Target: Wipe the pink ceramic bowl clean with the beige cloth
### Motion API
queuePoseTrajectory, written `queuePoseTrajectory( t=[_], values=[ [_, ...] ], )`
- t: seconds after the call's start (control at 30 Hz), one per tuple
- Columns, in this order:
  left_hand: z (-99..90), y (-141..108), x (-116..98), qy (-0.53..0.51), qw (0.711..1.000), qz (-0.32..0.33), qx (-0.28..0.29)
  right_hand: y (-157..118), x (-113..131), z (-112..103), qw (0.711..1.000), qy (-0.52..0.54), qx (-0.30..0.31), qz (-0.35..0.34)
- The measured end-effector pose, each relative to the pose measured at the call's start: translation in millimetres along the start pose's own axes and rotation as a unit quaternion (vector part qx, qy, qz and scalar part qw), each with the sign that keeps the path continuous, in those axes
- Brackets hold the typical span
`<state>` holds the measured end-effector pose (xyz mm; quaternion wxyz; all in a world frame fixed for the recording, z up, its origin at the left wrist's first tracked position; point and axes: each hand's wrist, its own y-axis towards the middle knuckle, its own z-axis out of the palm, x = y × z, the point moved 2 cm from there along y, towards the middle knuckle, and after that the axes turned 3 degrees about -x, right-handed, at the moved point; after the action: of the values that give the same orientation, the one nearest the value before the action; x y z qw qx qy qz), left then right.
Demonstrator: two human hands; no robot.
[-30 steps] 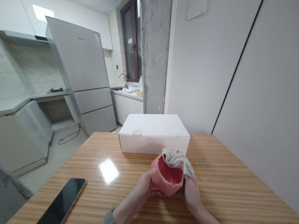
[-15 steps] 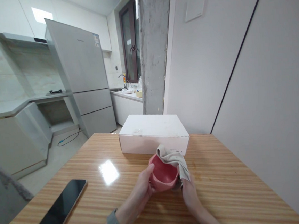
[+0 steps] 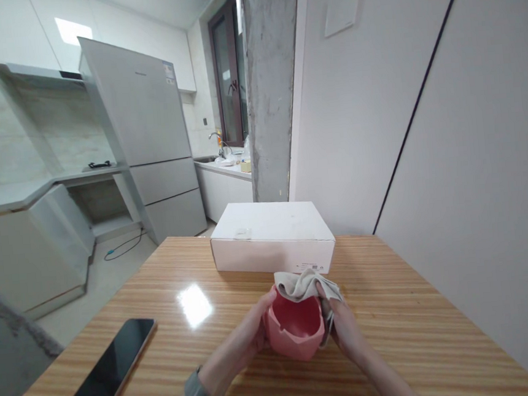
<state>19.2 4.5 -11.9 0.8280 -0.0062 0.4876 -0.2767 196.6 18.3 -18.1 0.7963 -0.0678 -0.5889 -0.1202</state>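
Glossy wood-grain table [image 3: 408, 315]: left hand [image 3: 257, 323] grips faceted pink bowl [image 3: 299, 344], right hand [image 3: 343, 323] clutches beige fabric cloth [image 3: 298, 286] over its rim.

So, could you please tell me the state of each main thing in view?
Pink bowl: held, its mouth tilted toward the camera
Cloth: bunched, draped over the bowl's far rim
Left hand: gripping the bowl's side
Right hand: holding the cloth
White box: closed
Phone: lying flat, screen dark
Refrigerator: doors shut
Tap: too small to tell
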Motion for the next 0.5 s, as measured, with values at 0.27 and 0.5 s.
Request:
queuePoseTrajectory(
  t=[0.27, 0.5],
  values=[
    [3.9, -3, -1, -0.021, 0.999, 0.012, -0.043, -7, 14, 8, 0.996, -0.040, 0.001, -0.080],
    [13.5, -11, -6, -0.084, 0.992, 0.087, 0.024, -26, 7, 14, 0.988, -0.043, -0.037, -0.141]
  ],
)
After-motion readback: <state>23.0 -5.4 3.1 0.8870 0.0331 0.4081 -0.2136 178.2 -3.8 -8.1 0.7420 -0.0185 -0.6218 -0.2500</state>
